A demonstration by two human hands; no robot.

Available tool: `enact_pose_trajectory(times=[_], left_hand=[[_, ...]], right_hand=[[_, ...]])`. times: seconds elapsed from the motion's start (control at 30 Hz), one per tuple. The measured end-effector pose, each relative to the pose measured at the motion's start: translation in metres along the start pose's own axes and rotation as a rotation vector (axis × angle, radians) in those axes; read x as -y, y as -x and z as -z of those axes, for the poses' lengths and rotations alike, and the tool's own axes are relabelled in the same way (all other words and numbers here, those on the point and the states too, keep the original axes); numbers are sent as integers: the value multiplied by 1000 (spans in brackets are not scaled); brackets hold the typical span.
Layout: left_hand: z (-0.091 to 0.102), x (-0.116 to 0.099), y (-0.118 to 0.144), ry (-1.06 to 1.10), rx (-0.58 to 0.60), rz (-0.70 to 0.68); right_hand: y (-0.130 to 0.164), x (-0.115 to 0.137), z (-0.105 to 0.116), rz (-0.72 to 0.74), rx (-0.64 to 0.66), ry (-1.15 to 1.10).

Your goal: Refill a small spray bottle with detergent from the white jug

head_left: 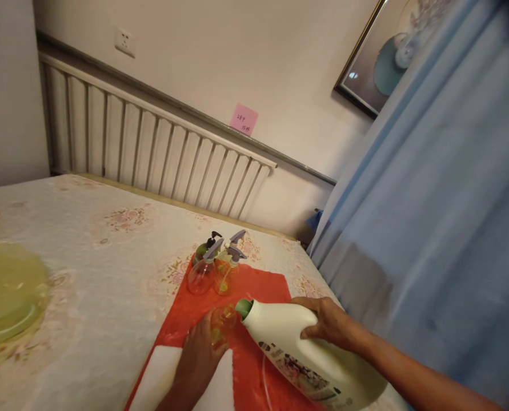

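Observation:
My right hand (325, 322) grips a large cream detergent jug (292, 342) by its handle. The jug is tipped toward the left, and its green spout (244, 308) is at the mouth of a small clear bottle (220, 324). Around that bottle, my left hand (200, 348) is wrapped, holding it over a red cloth (254, 319). Whether liquid is flowing cannot be made out. Just beyond stand clear bottles with grey pump or trigger tops, among them a round bottle (201, 277) and a yellowish bottle (226, 277). A dark green bottle with a black pump (213, 237) stands behind.
A yellow translucent basin (12, 291) sits at the left on the flowered tablecloth (95, 274). White paper or cloth (162, 368) lies under my left forearm. A radiator (151, 148) lines the wall, and a blue curtain (429, 188) hangs at the right.

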State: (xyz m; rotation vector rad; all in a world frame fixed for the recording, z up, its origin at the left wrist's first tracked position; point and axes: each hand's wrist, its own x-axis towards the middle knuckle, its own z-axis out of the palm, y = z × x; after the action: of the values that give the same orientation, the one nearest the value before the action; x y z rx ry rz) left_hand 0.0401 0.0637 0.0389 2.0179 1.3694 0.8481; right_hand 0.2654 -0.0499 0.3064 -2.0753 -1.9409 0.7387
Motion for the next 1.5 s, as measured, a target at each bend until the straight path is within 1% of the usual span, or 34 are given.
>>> enact_pose_trajectory(times=[0.17,0.3,0.47,0.53,0.73,0.9,1.07,1.23,1.4,1.5], left_hand=[[1,-2,1,-2,5,13],[-2,1,1,11,3,15],[-6,4,0,20,-28,19],[-6,4,0,20,-36,20],[-5,5,0,27,5,30],[-6,5,-1,30,-15,15],[-4,3,1,59,-41,15],[-1,0,2,46,-31,18],[5,-6,2,20,22,36],[6,-6,2,33,33,45]], right_hand=[[-3,0,-1,16,6,-2],[-3,5,0,34,14,0],[0,13,2,39,25,-18],[-1,12,2,38,20,-13],[-4,6,0,48,10,9],[-3,6,0,22,21,9],[-3,5,0,28,13,-5],[-4,1,0,40,11,-11],[-5,-2,-1,24,10,-6],[-5,-2,-1,18,5,7]])
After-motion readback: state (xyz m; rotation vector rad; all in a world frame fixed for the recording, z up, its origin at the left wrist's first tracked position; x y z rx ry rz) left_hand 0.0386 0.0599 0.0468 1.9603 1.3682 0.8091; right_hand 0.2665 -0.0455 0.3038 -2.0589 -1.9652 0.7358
